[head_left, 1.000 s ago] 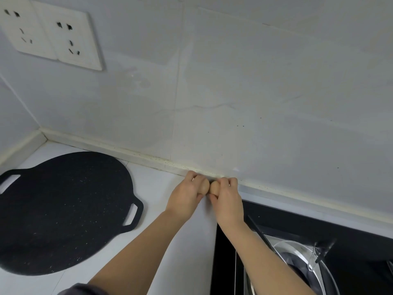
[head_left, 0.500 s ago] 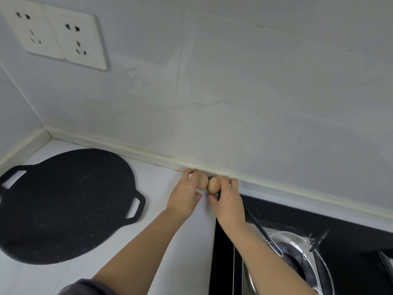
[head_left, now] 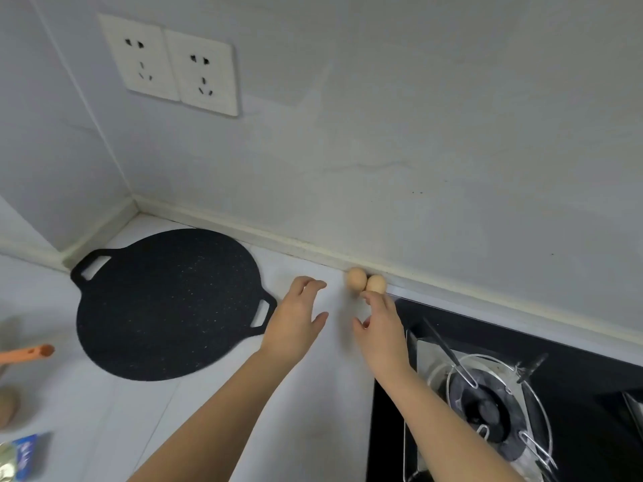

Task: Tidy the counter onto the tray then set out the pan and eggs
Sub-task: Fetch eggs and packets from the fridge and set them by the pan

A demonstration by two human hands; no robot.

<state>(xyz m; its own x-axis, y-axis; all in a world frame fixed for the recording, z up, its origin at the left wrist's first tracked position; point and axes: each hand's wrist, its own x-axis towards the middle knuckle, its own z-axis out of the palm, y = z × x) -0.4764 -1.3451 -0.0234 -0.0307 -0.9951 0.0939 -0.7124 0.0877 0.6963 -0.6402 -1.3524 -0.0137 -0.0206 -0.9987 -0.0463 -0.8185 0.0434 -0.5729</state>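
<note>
White stone counter holding a flat round black speckled griddle pan and two touching tan eggs against the wall.

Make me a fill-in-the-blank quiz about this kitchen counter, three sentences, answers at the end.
1. The number of eggs lying against the wall is ____.
2. The flat black pan lies to the ____ of the eggs.
3. The left hand is open and holds ____, while a fingertip of the right hand is at the nearer egg.

Answers: two; left; nothing
</note>
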